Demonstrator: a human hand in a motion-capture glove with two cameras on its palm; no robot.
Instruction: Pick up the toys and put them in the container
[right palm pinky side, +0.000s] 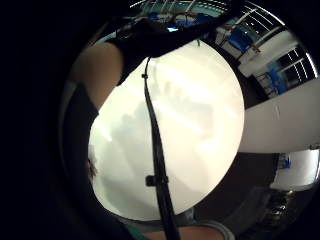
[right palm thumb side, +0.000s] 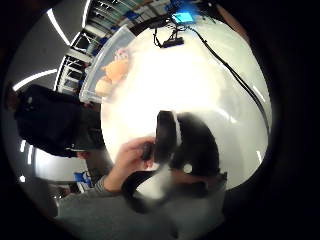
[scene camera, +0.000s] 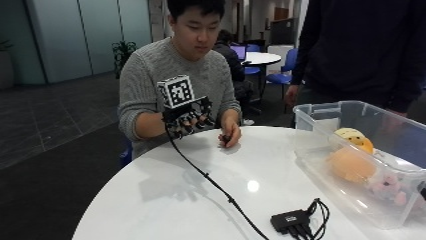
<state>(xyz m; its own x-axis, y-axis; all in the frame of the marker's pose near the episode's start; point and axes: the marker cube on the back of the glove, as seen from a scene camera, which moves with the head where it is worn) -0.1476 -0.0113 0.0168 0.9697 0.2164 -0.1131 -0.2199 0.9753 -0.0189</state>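
Outside view. My gloved right hand (scene camera: 186, 119) is raised above the near edge of the round white table (scene camera: 200, 200), palm turned toward the tabletop, fingers hanging loosely curled with nothing in them. My bare left hand (scene camera: 229, 135) rests on the table just beside it, pinching a small dark object (scene camera: 226, 138) I cannot identify. The clear plastic container (scene camera: 319, 120) stands on the far side of the table from my hands, well apart from them. Inside it: an orange plush toy (scene camera: 349, 164), a yellow toy (scene camera: 353, 137) behind it, a pink plush toy (scene camera: 386, 186) nearer the camera. A small black box (scene camera: 287, 220) with cables lies on the table near the container.

Little finger side palm view. Bare white tabletop (right palm pinky side: 190, 125) under my palm; no toy shows there.

Thumb side palm view. My bare left hand (right palm thumb side: 127, 160) at the table's edge, holding the dark object (right palm thumb side: 146, 150). Across the table (right palm thumb side: 200, 85), the container (right palm thumb side: 107, 57) with the orange toy (right palm thumb side: 114, 70) and pink toy (right palm thumb side: 122, 52) in it.
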